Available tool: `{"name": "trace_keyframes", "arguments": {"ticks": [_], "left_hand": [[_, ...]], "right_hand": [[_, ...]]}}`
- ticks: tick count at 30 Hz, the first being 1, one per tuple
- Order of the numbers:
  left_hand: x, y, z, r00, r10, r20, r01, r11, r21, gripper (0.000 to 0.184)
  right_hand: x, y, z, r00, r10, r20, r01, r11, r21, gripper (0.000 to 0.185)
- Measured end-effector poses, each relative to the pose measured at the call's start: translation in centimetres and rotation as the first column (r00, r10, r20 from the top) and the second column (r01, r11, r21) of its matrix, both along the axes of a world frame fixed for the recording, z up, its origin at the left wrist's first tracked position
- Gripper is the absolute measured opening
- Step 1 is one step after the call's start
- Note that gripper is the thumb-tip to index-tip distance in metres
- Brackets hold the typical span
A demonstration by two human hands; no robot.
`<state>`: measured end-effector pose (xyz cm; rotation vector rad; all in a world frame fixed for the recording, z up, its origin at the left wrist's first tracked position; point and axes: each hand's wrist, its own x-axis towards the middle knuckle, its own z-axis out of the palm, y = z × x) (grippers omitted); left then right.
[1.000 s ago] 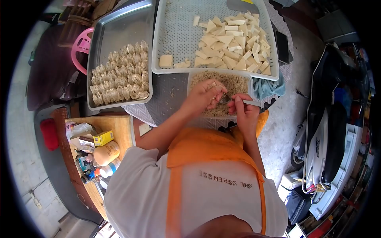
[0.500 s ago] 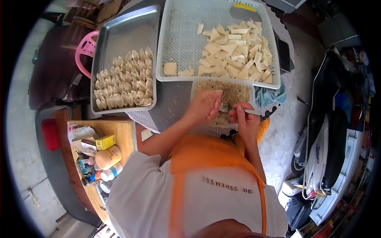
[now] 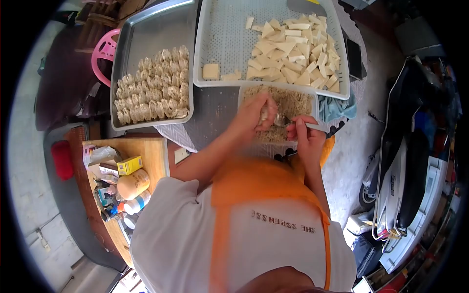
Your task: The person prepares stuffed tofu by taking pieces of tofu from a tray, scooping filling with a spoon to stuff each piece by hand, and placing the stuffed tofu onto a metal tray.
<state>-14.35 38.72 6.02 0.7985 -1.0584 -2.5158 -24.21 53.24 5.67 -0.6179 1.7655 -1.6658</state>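
Observation:
My left hand is closed around a pale piece of tofu, mostly hidden by the fingers, over a clear plastic tub of crumbly brown filling. Close by on the right, my right hand pinches a spoon by its handle. The spoon's bowl points at the tofu and is partly hidden. Behind the tub is a white perforated tray with a heap of cut tofu wedges and one square block. To the left, a metal tray bears rows of filled pieces.
A blue cloth lies right of the tub, and a dark flat object beside the white tray. A scraper with a yellow edge rests in that tray. Bottles and boxes crowd a wooden table at left. A scooter stands at right.
My left hand has turned, its fingers now curled more toward the spoon. The spoon's bowl is closer to the tofu. The whole view has shifted slightly, with the trays higher in it.

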Motion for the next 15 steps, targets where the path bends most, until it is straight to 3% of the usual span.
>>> {"name": "trace_keyframes", "arguments": {"ticks": [1, 2, 5, 8, 11, 15], "left_hand": [[0.1, -0.2, 0.1, 0.998, -0.019, -0.056, 0.027, 0.990, 0.140, 0.036], [0.2, -0.1, 0.4, 0.999, -0.038, 0.035, 0.034, 0.994, 0.102, 0.042], [0.2, 0.0, -0.3, 0.999, -0.051, 0.000, 0.051, 0.998, 0.041, 0.042], [-0.4, 0.5, 1.9, 0.995, 0.035, 0.093, -0.036, 0.999, 0.017, 0.044], [0.5, -0.2, 0.0, 0.994, -0.107, 0.004, 0.106, 0.994, 0.039, 0.045], [0.6, -0.4, -0.3, 0.989, -0.089, -0.120, 0.096, 0.994, 0.049, 0.045]], "right_hand": [[-0.1, 0.0, 0.1, 1.000, -0.002, 0.003, 0.002, 1.000, -0.004, 0.015], [-0.2, 0.0, 0.1, 1.000, 0.015, -0.012, -0.015, 1.000, -0.010, 0.014], [-0.2, 0.0, 0.1, 1.000, 0.015, -0.014, -0.015, 1.000, -0.005, 0.014], [-0.3, 0.0, -0.1, 1.000, 0.009, 0.010, -0.009, 1.000, -0.012, 0.014], [-0.3, 0.1, -0.3, 1.000, 0.007, 0.015, -0.007, 1.000, -0.009, 0.014], [-0.2, 0.1, -0.1, 0.999, -0.013, 0.036, 0.014, 1.000, -0.017, 0.014]]}}
